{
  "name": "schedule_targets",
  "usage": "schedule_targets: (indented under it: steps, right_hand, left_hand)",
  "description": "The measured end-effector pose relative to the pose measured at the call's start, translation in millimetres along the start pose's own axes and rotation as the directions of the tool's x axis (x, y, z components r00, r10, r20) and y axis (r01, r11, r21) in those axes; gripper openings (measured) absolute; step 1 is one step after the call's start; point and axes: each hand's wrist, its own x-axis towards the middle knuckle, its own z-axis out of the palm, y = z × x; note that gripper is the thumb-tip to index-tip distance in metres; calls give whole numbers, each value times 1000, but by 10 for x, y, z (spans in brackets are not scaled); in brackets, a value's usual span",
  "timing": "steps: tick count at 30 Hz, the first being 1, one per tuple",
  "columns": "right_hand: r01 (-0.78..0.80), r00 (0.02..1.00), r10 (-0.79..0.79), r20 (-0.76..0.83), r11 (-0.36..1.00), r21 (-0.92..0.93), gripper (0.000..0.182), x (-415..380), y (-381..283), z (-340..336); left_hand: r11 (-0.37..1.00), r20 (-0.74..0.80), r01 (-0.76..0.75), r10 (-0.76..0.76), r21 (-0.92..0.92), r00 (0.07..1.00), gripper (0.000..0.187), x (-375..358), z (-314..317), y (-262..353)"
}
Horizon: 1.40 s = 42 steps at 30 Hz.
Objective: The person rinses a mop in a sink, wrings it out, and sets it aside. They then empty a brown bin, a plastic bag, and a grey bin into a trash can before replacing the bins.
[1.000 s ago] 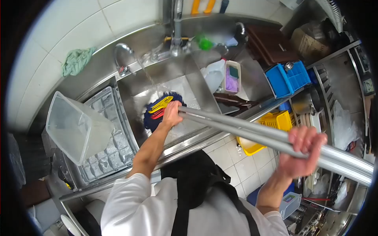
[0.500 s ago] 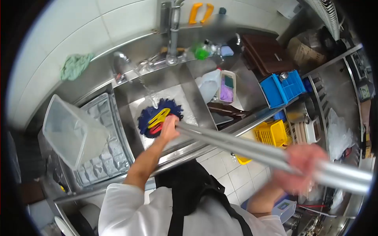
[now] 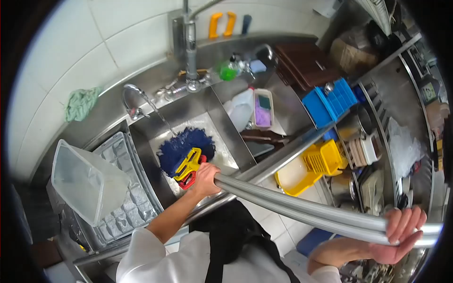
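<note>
Two blue mop heads (image 3: 188,144) lie in the left sink basin under running water from the tap (image 3: 133,111). Yellow and red mop clamps (image 3: 189,164) join them to grey metal poles (image 3: 302,205). My left hand (image 3: 207,179) is closed around the poles just behind the clamps. Farther along, at the right, my right hand (image 3: 403,233) grips the same poles, its fingers wrapped over them.
A clear plastic bin (image 3: 78,181) leans on grey trays (image 3: 125,207) at the left. The right basin holds a white jug (image 3: 239,108) and a tub (image 3: 263,111) of sponges. A yellow mop bucket (image 3: 295,177) stands on the floor beyond the sink edge.
The mop heads have spread wider and show more of themselves. My right hand and the poles' far end have moved right and down, and the view has shifted slightly.
</note>
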Motion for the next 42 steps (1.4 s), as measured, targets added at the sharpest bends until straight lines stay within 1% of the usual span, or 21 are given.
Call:
schedule_targets:
  steps: [1,3,5,8,10,11,13,20,21,22,23,26,27,29,31,33,35,37,39,41,42]
  right_hand:
    - [-4,997,-8,71,987,159,11,-26,-62,13]
    - [-101,986,115,121,989,-111,11,-556,641,-310]
    - [-173,975,132,-177,955,-240,15,-610,829,-227]
    - [-200,938,112,-327,947,-250,11,-233,79,-468]
    - [-61,996,75,40,959,-275,10,121,-730,-699]
    - [70,991,-28,133,942,-329,9,246,-1030,-623]
    - [261,830,-543,-130,584,-769,9,387,-1424,-363]
    - [312,944,-206,259,813,-491,14,106,-984,-182]
    - [1,979,37,199,983,-186,17,20,-815,-653]
    - [-54,994,31,-103,972,-227,23,-260,-57,-246]
    - [-93,985,107,137,990,-110,22,-494,597,-360]
    - [-195,980,182,-75,956,-221,22,-290,453,11]
    - [-51,998,56,-3,886,-460,18,-150,153,-5]
    - [7,988,-47,145,965,261,13,27,-73,227]
    - [56,982,-32,187,990,-129,9,-192,195,232]
    - [-185,982,186,-16,958,-221,11,-654,1037,206]
    - [-218,976,206,-77,946,-240,16,-311,913,-50]
    - [-233,972,232,-27,969,-75,17,-1,89,-97]
    - [116,993,-122,-7,921,373,16,72,-148,-287]
    - [-213,976,216,-22,974,78,17,-290,308,-73]
    - [-207,978,205,-35,975,-76,18,-436,787,-137]
  left_hand:
    - [1000,15,16,-15,-20,1000,37,-150,106,-80]
    - [941,51,293,-305,171,951,35,-336,237,-526]
    - [943,273,252,-306,218,912,34,-219,169,-802]
    - [968,373,148,-217,204,902,38,88,32,-296]
    - [987,322,3,-55,160,945,39,353,-207,303]
    - [991,234,-54,23,124,972,39,483,-306,530]
    - [983,114,-171,162,75,980,39,764,-485,860]
    - [971,-181,-128,166,203,969,38,748,-353,541]
    - [983,-107,-26,46,180,993,38,462,-169,137]
    - [981,-29,81,-77,175,997,38,178,13,-262]
    - [965,48,183,-196,188,980,38,-94,187,-646]
    - [955,218,259,-286,144,933,37,64,14,-581]
    - [978,99,164,-177,132,979,35,163,-77,-332]
    - [996,-25,34,-32,84,999,32,234,-226,4]
    - [998,-156,30,-20,61,988,29,52,-22,-243]
    - [949,131,255,-281,187,951,28,-245,78,-1012]
    - [942,294,287,-327,172,898,32,238,-123,-784]
    - [970,252,37,-99,239,963,32,387,-321,-226]
    - [999,61,-29,31,-31,998,28,313,-239,6]
    - [985,98,129,-140,113,985,29,9,-46,-417]
    - [962,218,226,-256,154,942,29,-170,67,-839]
